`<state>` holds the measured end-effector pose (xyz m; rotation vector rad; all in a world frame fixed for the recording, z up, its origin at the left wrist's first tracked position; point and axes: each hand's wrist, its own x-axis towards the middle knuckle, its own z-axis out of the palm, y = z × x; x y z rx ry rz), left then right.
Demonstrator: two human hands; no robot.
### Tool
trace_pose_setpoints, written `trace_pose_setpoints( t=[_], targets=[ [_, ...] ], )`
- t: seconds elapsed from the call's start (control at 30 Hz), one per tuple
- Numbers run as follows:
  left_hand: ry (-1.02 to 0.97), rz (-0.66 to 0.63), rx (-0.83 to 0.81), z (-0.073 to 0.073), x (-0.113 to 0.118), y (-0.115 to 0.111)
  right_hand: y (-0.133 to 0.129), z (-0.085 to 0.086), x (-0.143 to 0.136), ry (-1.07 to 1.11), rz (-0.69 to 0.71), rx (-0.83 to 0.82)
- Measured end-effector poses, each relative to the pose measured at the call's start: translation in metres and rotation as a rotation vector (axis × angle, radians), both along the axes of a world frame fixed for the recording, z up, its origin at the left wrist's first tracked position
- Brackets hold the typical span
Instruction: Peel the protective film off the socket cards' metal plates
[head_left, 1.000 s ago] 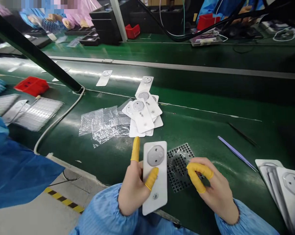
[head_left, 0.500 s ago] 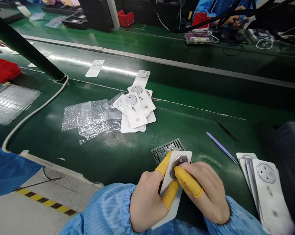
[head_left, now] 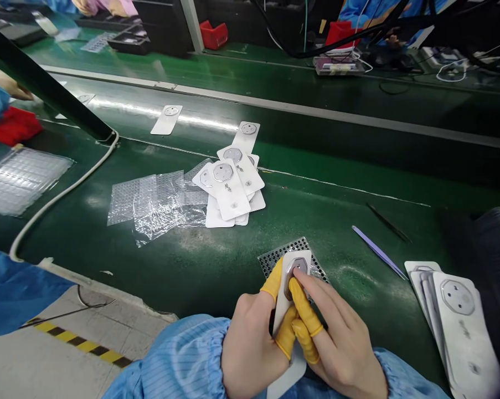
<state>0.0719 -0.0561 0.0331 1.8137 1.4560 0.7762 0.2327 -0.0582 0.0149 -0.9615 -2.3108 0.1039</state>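
While fingers (head_left: pixel 303 302) press, open bench (head_left: pixel 183 277) borders the panel (head_left: pixel 289 371).

Centre: glossy green bench top (head_left: pixel 324 202) | mid-left: clear, crinkled plastic sheets (head_left: pixel 162 205) | bottom: creased cloth sleeves (head_left: pixel 185 354) | lower centre: smooth white plate (head_left: pixel 292 256)

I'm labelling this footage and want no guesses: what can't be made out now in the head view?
- Lower octagonal plate area on the held white panel: behind the right hand's fingers.
- Dotted sheet's near part: behind panel and hands.
- Red bin's left side: cut off by the edge.
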Motion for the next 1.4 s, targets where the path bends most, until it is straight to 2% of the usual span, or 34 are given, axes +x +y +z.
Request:
trace_pose_setpoints(
  t=[0.07,0.13,0.3,0.37,0.47,0.7,0.93,1.0,1.17,1.3,1.4],
  targets=[
    [0.014,0.002,0.027,-0.001,0.001,0.0,0.0,-0.002,0.001,0.025,0.021,-0.005],
    [-0.048,-0.013,-0.045,-0.004,0.003,0.0,0.002,-0.004,0.005,0.056,0.049,-0.015],
    [-0.549,-0.045,-0.433,-0.006,0.006,0.008,0.007,-0.009,0.013,0.261,0.033,-0.14],
    [-0.723,-0.008,-0.484,-0.003,0.006,0.013,0.007,-0.008,0.012,0.319,0.034,-0.165],
    [-0.845,0.036,-0.507,0.002,0.008,0.019,0.005,-0.004,0.01,0.379,0.055,-0.2],
    [-0.861,0.035,-0.516,0.0,0.009,0.021,0.006,0.001,0.005,0.533,0.021,-0.236],
    [-0.861,0.019,-0.548,-0.003,0.011,0.023,0.006,0.003,0.007,0.452,-0.061,-0.143],
    [-0.819,0.01,-0.505,-0.004,0.011,0.022,0.005,0.004,0.008,0.523,-0.076,-0.203],
    [-0.672,0.032,-0.403,-0.011,0.011,0.02,0.004,-0.001,0.009,0.805,-0.133,-0.498],
    [-0.652,0.041,-0.415,-0.015,0.01,0.022,0.007,-0.005,0.011,0.997,-0.165,-0.569],
    [-0.701,0.092,-0.496,-0.014,0.009,0.024,0.009,-0.002,0.01,1.028,-0.231,-0.56]
  ],
)
